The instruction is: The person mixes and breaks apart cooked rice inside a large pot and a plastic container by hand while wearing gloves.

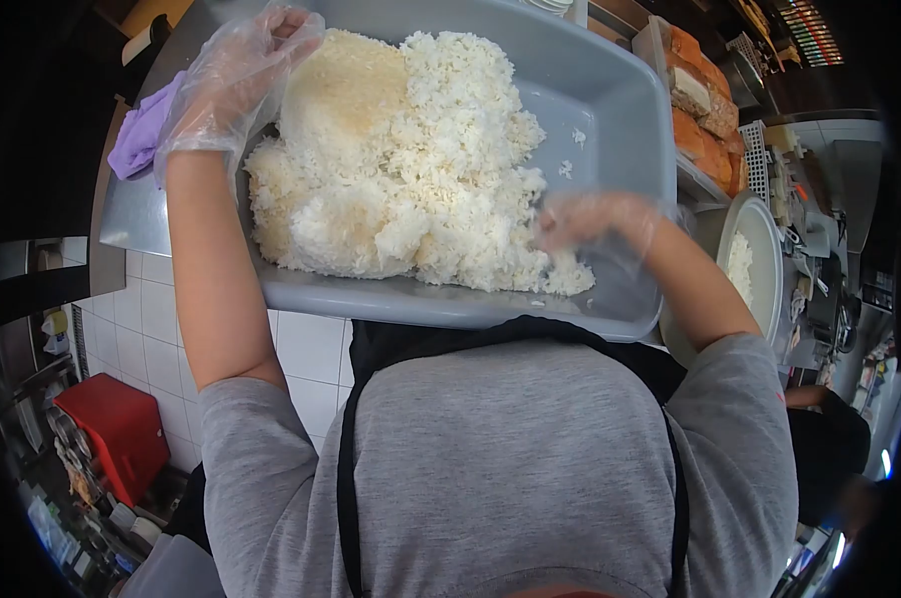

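Observation:
A large grey plastic tub holds a thick mass of cooked white rice, piled toward its left and middle. One part of the rice at the top left is smooth-faced and yellowish. My left hand, in a loose clear plastic glove, is at the tub's upper left rim, its fingers curled over the edge. At the right end of the rice is my right hand, also gloved. Motion blurs its fingers, which touch the rice edge, and loose clumps lie just below them.
A purple cloth lies on the metal counter left of the tub. Bread loaves fill a tray at the right. Below them stands a round pale container with rice inside. A red box is at lower left; another person is at far right.

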Demonstrator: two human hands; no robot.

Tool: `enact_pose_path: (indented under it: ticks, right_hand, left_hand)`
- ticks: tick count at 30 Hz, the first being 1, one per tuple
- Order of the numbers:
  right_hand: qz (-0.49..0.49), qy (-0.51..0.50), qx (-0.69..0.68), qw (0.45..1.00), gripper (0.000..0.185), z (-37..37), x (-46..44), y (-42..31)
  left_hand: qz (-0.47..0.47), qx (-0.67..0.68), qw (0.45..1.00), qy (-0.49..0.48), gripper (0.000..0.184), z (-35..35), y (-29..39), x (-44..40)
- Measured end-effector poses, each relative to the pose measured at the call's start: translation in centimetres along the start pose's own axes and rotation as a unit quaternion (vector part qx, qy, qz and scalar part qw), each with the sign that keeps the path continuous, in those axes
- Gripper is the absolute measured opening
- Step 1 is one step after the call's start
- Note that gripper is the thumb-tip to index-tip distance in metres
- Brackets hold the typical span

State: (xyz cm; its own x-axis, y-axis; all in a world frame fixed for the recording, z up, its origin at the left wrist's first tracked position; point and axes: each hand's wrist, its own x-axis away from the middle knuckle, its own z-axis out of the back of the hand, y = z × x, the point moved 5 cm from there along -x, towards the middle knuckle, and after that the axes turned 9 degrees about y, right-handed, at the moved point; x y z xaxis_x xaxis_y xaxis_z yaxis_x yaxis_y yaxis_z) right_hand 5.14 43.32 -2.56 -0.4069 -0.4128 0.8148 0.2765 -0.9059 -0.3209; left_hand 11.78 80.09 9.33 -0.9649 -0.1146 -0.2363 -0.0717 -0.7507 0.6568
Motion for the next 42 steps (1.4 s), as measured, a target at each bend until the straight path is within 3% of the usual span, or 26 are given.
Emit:
enact_pose_path:
  ticks: [2, 5, 7, 9, 10, 12, 16, 18, 19, 21, 22, 24, 31, 33, 36, 39, 42]
  right_hand:
    - [-0.049, -0.027, 0.097, 0.994, 0.047, -1.5, 2.3, -1.5]
    - [-0.049, 0.041, 0.046, 0.997, 0.045, -4.3, 3.3, -1.5]
    - [-0.09, 0.041, 0.008, 0.995, 0.056, -4.8, 4.1, -2.1]
    - [0.005, 0.159, -0.101, 0.982, 0.075, -4.8, 4.1, -2.0]
    - [0.005, 0.16, -0.101, 0.982, 0.075, -4.7, 4.5, -3.0]
    - [-0.042, 0.182, -0.326, 0.927, 0.087, -3.7, 4.8, -5.6]
    - [-0.101, 0.095, -0.47, 0.871, 0.084, -4.3, 3.3, -7.9]
    - [-0.049, 0.232, -0.401, 0.885, 0.074, -2.8, 4.1, -8.9]
    - [-0.049, 0.232, -0.401, 0.885, 0.074, -3.2, 3.7, -8.3]
    - [0.046, 0.386, -0.191, 0.901, 0.064, -2.7, 3.0, -7.7]
    - [0.048, 0.385, -0.191, 0.902, 0.064, -2.6, 2.7, -7.4]
    - [0.2, 0.505, -0.073, 0.836, 0.062, -1.1, 3.9, -9.0]
    - [0.231, 0.52, 0.061, 0.82, 0.06, 2.3, -0.3, -16.0]
    - [0.18, 0.469, 0.136, 0.854, 0.063, 3.8, -1.7, -16.7]
    - [0.253, 0.53, 0.056, 0.807, 0.063, 5.1, 0.0, -16.0]
    - [0.259, 0.565, -0.049, 0.781, 0.06, 4.8, 1.2, -12.4]
    - [0.278, 0.557, 0.026, 0.782, 0.055, 3.3, -0.8, -11.8]
  left_hand:
    - [0.018, 0.016, 1.0, -0.002, 0.041, -0.1, 0.0, 0.1]
    - [0.029, 0.046, 0.998, -0.006, 0.041, -0.1, -0.3, 0.2]
    - [0.02, 0.059, 0.998, -0.008, 0.041, -0.2, -0.4, 0.0]
    - [0.014, 0.066, 0.998, -0.017, 0.041, -0.4, -0.4, -0.1]
    - [0.009, 0.06, 0.998, -0.019, 0.041, -0.3, -0.4, -0.1]
    - [0.003, 0.051, 0.998, -0.02, 0.04, -0.4, 0.0, 0.1]
    - [-0.003, 0.033, 0.999, -0.023, 0.039, -0.3, 0.3, 0.2]
    - [-0.005, 0.028, 0.999, -0.024, 0.038, -0.4, 0.4, 0.3]
    - [-0.006, 0.027, 0.999, -0.024, 0.038, -0.4, 0.5, 0.3]
    - [-0.005, 0.023, 0.999, -0.023, 0.038, -0.3, 0.5, 0.3]
    - [0.003, 0.02, 1.0, -0.022, 0.038, -0.2, 0.6, 0.4]
    - [0.022, 0.014, 0.999, -0.021, 0.039, 0.0, 0.9, 0.6]
    - [-0.005, 0.018, 0.999, -0.029, 0.04, -0.1, 0.8, 0.5]
    - [0.01, 0.0, 0.999, -0.037, 0.041, -0.1, 1.0, 0.5]
    - [0.01, 0.028, 0.999, -0.039, 0.04, -0.2, 0.2, 0.5]
    - [-0.02, -0.013, 0.999, -0.026, 0.041, 0.2, 0.0, 0.4]
    - [0.024, -0.001, 0.999, -0.037, 0.041, -0.1, 0.3, 0.3]
